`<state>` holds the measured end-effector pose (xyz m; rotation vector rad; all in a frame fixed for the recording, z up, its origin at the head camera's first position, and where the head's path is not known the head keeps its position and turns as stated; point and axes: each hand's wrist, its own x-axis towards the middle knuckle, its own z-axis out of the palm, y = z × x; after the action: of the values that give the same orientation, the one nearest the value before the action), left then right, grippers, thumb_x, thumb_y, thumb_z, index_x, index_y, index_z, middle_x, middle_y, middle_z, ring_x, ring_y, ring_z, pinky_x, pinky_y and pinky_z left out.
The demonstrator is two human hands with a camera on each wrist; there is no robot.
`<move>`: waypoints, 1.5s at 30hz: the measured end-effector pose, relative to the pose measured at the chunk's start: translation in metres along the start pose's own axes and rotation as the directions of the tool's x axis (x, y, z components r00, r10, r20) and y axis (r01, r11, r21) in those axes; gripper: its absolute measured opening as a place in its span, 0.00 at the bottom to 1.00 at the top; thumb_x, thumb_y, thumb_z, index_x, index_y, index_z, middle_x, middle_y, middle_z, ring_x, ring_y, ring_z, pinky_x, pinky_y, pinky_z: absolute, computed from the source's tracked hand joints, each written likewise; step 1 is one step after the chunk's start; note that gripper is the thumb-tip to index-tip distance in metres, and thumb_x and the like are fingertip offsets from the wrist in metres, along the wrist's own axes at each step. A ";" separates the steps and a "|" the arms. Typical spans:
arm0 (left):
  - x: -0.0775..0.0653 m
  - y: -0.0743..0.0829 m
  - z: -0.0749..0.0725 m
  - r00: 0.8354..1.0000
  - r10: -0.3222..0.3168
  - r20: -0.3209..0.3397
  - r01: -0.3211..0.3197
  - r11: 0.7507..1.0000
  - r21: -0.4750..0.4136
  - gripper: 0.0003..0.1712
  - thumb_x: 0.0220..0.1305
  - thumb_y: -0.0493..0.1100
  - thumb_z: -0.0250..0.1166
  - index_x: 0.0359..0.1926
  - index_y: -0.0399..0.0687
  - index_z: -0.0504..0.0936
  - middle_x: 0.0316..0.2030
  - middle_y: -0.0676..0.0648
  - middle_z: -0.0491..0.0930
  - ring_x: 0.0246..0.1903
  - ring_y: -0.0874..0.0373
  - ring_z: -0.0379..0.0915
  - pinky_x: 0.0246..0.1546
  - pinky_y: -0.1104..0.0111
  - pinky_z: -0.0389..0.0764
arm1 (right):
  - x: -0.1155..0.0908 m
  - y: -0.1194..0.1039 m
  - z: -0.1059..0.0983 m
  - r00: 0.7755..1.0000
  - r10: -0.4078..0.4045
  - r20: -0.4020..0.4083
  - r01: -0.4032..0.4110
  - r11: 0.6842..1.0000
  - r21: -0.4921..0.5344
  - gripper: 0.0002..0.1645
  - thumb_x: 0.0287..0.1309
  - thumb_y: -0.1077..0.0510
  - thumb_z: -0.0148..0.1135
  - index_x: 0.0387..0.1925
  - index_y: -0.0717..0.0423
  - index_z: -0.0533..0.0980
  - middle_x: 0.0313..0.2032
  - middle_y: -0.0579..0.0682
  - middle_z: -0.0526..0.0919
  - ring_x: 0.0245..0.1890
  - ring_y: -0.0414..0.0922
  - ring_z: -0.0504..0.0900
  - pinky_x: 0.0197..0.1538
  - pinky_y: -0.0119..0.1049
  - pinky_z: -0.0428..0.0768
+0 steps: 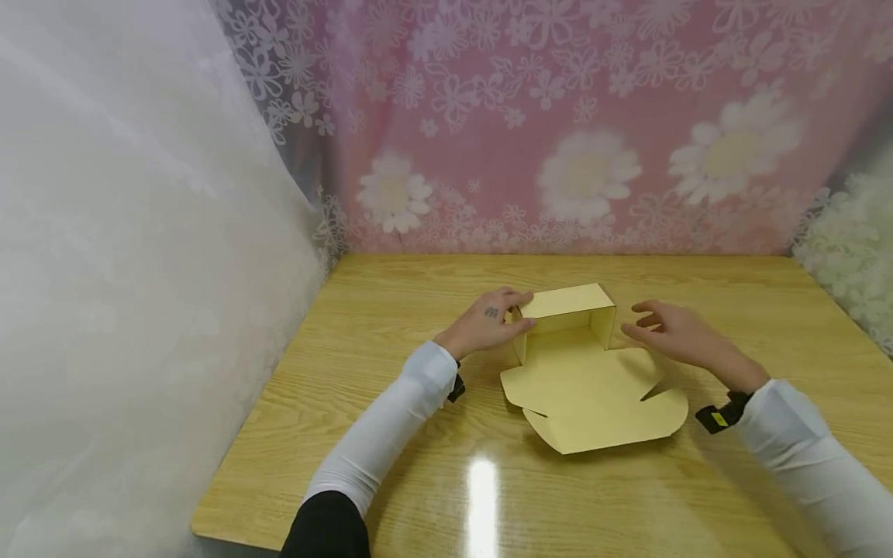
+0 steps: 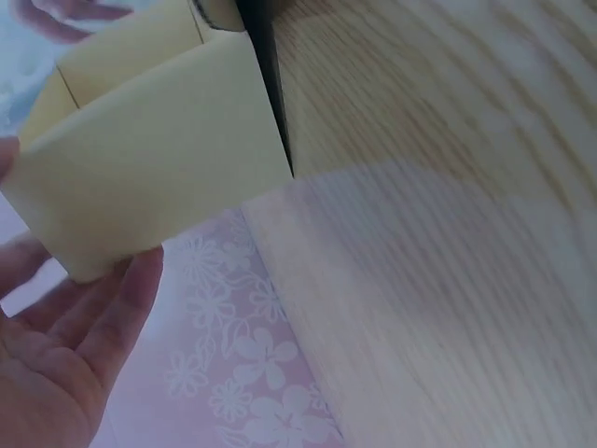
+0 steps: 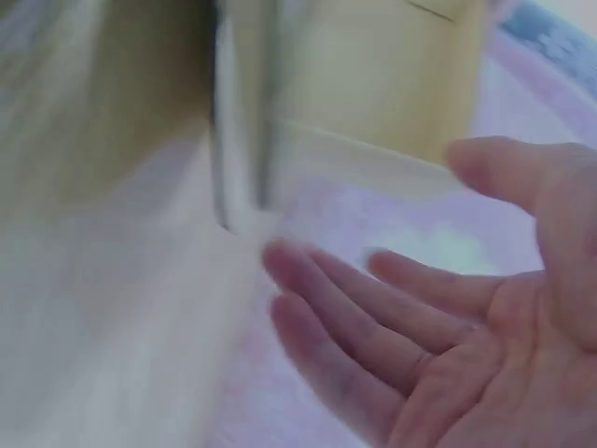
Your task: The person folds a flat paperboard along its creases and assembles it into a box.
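Observation:
A pale yellow cardboard box [image 1: 589, 391], partly folded up, stands on the wooden table. Its back part forms a raised frame, while a wide flap with slits and rounded tabs spreads toward the person. My left hand [image 1: 491, 322] grips the upper left corner of the raised part, thumb in front and fingers behind. In the left wrist view the fingers [image 2: 126, 299] curl around the edge of a cardboard side panel [image 2: 159, 149]. To the right of the box, my right hand [image 1: 673, 333] is held apart from it, fingers relaxed and holding nothing; its palm shows in the right wrist view.
The wooden table [image 1: 349, 434] reaches back to a pink curtain with flowers [image 1: 488, 155]. White sheeting [image 1: 139, 271] hangs along the left side. Pale flowered fabric [image 1: 847, 240] borders the right edge. Both wrists carry small dark cameras.

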<state>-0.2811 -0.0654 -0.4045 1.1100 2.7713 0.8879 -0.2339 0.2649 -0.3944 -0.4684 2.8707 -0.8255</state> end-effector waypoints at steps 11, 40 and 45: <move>0.001 0.005 0.000 0.995 -0.075 -0.071 0.079 0.995 0.059 0.36 0.67 0.62 0.50 0.67 0.46 0.64 0.63 0.46 0.66 0.44 0.59 0.74 0.46 0.68 0.75 | -0.050 -0.001 -0.027 0.965 0.183 0.190 -0.187 0.982 0.007 0.47 0.63 0.38 0.53 0.59 0.80 0.58 0.29 0.52 0.83 0.23 0.46 0.81 0.25 0.39 0.78; -0.004 0.042 -0.057 0.990 -0.090 -0.112 0.094 0.995 0.033 0.20 0.68 0.60 0.51 0.29 0.53 0.77 0.23 0.53 0.73 0.20 0.62 0.66 0.21 0.71 0.68 | 0.038 -0.067 -0.096 0.864 -0.479 -0.155 0.401 0.840 -0.364 0.05 0.56 0.63 0.64 0.35 0.53 0.78 0.30 0.48 0.83 0.30 0.45 0.82 0.32 0.41 0.79; 0.020 0.053 -0.059 0.995 0.045 -0.093 -0.048 0.998 -0.026 0.22 0.66 0.55 0.57 0.56 0.51 0.75 0.50 0.52 0.76 0.43 0.61 0.72 0.41 0.70 0.76 | 0.053 -0.100 -0.087 0.850 -0.526 -0.001 0.503 0.813 -0.294 0.05 0.58 0.62 0.63 0.36 0.51 0.77 0.32 0.44 0.82 0.33 0.42 0.82 0.36 0.39 0.80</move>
<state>-0.2761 -0.0513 -0.3246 1.1630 2.8061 1.0055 -0.2750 0.2109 -0.2693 -1.3262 2.9813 -0.4841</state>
